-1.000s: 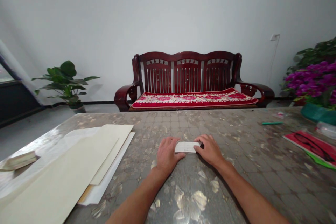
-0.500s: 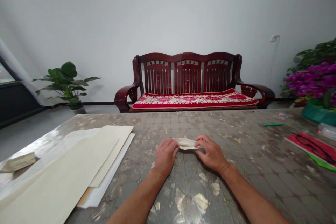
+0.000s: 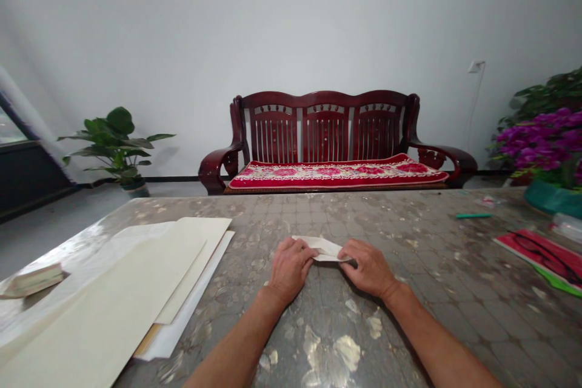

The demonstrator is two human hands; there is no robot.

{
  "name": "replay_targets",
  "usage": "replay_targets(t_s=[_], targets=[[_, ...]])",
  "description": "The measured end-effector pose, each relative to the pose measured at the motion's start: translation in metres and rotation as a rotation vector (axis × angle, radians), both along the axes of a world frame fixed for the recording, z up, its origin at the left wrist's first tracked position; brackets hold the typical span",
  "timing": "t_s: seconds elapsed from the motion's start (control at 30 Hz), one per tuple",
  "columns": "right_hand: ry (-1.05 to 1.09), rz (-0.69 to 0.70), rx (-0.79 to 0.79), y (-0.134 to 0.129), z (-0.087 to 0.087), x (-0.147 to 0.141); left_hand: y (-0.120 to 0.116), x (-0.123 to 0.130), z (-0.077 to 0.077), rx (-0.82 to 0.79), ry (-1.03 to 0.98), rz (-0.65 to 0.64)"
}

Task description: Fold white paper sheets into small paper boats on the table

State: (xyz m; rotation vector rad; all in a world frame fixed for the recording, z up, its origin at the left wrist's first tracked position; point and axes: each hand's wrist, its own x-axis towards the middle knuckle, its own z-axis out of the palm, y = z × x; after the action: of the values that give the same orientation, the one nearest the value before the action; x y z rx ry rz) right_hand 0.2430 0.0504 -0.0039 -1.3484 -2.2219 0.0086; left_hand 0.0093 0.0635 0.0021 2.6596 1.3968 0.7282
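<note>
A small piece of folded white paper (image 3: 326,248) is held between my two hands over the middle of the table (image 3: 318,315). My left hand (image 3: 291,264) pinches its left end, with the fingertips over the paper's near part. At the other end, my right hand (image 3: 366,265) grips the right corner between thumb and curled fingers. The paper's upper layer slants up toward the left, and its folds partly hide behind my fingertips.
Large cream paper sheets (image 3: 136,285) lie at the left, beside a small thick block (image 3: 34,280). To the right are a green pen (image 3: 473,216), a red booklet (image 3: 522,242) with dark glasses (image 3: 545,253) on it, and purple flowers (image 3: 541,139). A wooden bench (image 3: 325,133) stands beyond the table.
The paper has opened wider at its upper left and tilted. My left hand has shifted slightly right, and my right fingers have curled lower around the paper's right end.
</note>
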Motion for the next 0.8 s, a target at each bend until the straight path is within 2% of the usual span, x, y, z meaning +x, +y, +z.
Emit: replay_targets(t_s=[0.27,0.47,0.8], targets=[[-0.122,0.070,0.001,0.000,0.002,-0.006,0.003,0.002,-0.004,0.011,-0.011,0.015],[-0.174,0.018,0.022,-0.001,0.006,-0.009,0.003,0.003,-0.005,0.024,0.012,0.025],[-0.039,-0.007,0.020,-0.005,0.010,-0.005,0.004,0.001,-0.011,0.038,-0.022,0.030]])
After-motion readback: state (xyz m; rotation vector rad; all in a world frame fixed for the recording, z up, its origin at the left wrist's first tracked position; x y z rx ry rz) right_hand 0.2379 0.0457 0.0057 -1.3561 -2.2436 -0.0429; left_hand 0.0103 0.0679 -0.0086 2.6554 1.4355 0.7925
